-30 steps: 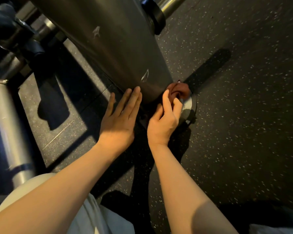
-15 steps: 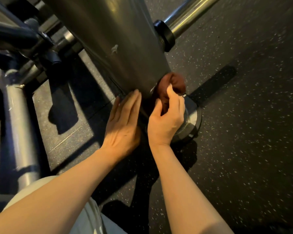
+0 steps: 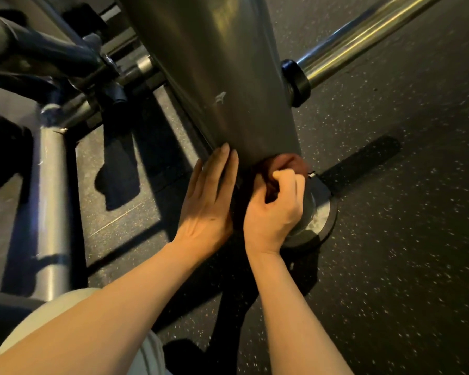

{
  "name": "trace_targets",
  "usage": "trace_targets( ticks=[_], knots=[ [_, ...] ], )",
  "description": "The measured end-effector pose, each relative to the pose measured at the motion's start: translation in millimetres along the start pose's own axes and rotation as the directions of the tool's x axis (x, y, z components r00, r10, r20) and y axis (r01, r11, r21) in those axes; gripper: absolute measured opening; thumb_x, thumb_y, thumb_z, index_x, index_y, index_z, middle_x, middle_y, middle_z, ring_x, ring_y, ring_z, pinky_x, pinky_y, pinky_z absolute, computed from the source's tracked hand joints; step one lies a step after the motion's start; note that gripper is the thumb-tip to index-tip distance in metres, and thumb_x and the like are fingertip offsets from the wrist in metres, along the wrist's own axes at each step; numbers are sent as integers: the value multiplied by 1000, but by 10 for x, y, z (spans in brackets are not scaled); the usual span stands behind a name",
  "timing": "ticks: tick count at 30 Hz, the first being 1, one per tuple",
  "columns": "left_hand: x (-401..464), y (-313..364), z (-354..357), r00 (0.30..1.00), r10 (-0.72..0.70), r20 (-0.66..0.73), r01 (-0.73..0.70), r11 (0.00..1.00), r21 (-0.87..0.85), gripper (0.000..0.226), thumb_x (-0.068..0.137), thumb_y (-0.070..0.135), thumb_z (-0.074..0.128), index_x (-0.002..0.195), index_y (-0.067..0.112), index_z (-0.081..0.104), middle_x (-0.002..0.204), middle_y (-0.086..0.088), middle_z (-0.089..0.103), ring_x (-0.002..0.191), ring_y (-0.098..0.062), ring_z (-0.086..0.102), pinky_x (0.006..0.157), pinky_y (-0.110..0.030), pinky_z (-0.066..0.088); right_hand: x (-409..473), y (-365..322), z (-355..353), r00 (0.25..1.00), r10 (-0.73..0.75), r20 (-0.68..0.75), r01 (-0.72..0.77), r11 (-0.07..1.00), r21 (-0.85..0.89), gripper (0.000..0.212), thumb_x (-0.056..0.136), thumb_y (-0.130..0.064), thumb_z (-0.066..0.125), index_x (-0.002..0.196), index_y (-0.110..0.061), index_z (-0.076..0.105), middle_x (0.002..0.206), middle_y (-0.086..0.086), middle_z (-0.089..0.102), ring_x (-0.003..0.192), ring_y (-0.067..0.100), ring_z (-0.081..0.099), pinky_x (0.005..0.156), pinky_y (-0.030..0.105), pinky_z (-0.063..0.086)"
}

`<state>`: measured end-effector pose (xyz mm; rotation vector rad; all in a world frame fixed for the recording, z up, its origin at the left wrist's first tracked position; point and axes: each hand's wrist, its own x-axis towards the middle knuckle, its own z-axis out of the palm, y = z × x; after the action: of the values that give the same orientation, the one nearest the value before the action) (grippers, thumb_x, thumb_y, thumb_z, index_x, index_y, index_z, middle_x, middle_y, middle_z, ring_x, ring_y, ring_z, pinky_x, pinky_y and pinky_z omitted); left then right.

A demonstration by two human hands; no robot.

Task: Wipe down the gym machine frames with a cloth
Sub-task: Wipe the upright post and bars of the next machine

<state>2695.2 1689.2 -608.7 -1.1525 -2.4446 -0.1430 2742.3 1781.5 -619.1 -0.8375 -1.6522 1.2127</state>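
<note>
This is a gym floor: dark speckled rubber flooring (image 3: 390, 239), a thick grey machine frame post (image 3: 228, 77) rising from a round foot (image 3: 322, 220), a chrome bar (image 3: 363, 41) with a black collar, and more grey tubing (image 3: 49, 212) alongside.

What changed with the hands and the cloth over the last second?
The right hand went from straight fingers pressing the brown cloth to curled fingers gripping it at the frame column base. The left hand stayed flat against the column.
</note>
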Motion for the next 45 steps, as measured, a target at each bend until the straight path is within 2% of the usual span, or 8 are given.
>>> trace_targets(
  ticks=[4, 20, 24, 29, 32, 36, 42, 45],
  knots=[
    [-1, 18, 24, 999, -27, 30, 25, 997, 76, 93, 69, 9, 77, 146, -2, 27, 153, -15, 13, 143, -26, 3, 120, -34, -5, 116, -66, 72, 993, -118, 1, 118, 993, -10, 8, 83, -1, 64, 78, -1, 58, 81, 9, 50, 73, 18, 46, 67, 20, 36],
    [-51, 155, -168, 990, -130, 48, 136, 977, -161, 55, 90, 8, 39, 145, 7, 39, 147, -13, 35, 134, -29, 39, 114, -33, 33, -43, 205, -188, 962, -11, 274, 56, 986, -158, 15, 78, 7, 62, 84, -6, 58, 85, 9, 54, 80, 27, 51, 70, 40, 46],
    [-40, 401, -301, 901, -375, 218, 426, 670, -607, 45, 98, 17, 44, 143, 22, 45, 139, -8, 51, 127, -13, 48, 107, -8, 27, -36, 0, -423, 872, 151, 466, -175, 985, 8, 18, 84, 2, 65, 99, -9, 66, 97, 4, 64, 91, 17, 59, 85, 26, 49],
    [50, 592, -504, 720, -610, 331, 608, 325, -724, 41, 96, 7, 53, 136, 16, 54, 134, 0, 57, 125, -10, 51, 110, -23, 35, 112, -323, -577, 535, 366, 761, -592, 805, 29, 33, 92, 4, 52, 112, -17, 68, 119, 9, 67, 112, 21, 63, 98, 35, 51],
    [16, 644, -498, 449, -866, 220, 707, 194, -680, 31, 87, 2, 59, 118, 8, 65, 113, -12, 68, 109, -26, 61, 99, -34, 44, 321, -388, -652, 639, 387, 665, -458, 886, -75, 26, 95, -4, 52, 99, -24, 68, 111, 9, 66, 99, 21, 66, 76, 37, 60],
    [48, 784, -482, 33, -988, 153, 666, -93, -740, 31, 88, 3, 62, 118, 5, 56, 115, -14, 57, 108, -28, 55, 88, -25, 39, 611, -338, -647, 839, -32, 543, 221, 933, -286, 9, 97, -15, 51, 98, -18, 60, 100, -1, 54, 83, 14, 57, 74, 34, 51],
    [313, 886, 95, 278, -958, 64, 593, 119, -796, 26, 74, -1, 73, 97, 8, 64, 101, -12, 59, 91, -21, 58, 83, -28, 46, 634, 127, -360, 674, -404, 619, 637, 742, -209, 7, 87, -6, 50, 94, -7, 52, 93, 10, 48, 78, 25, 49, 61, 34, 43],
    [65, 807, 485, 178, -952, 248, 676, -65, -734, 25, 71, -3, 72, 83, 16, 61, 90, -16, 63, 86, -31, 63, 78, -28, 46, 575, 249, -205, 719, -451, 530, 617, 765, -186, 10, 81, -10, 41, 86, -5, 48, 85, 15, 46, 72, 32, 47, 60, 41, 41]
  ],
)
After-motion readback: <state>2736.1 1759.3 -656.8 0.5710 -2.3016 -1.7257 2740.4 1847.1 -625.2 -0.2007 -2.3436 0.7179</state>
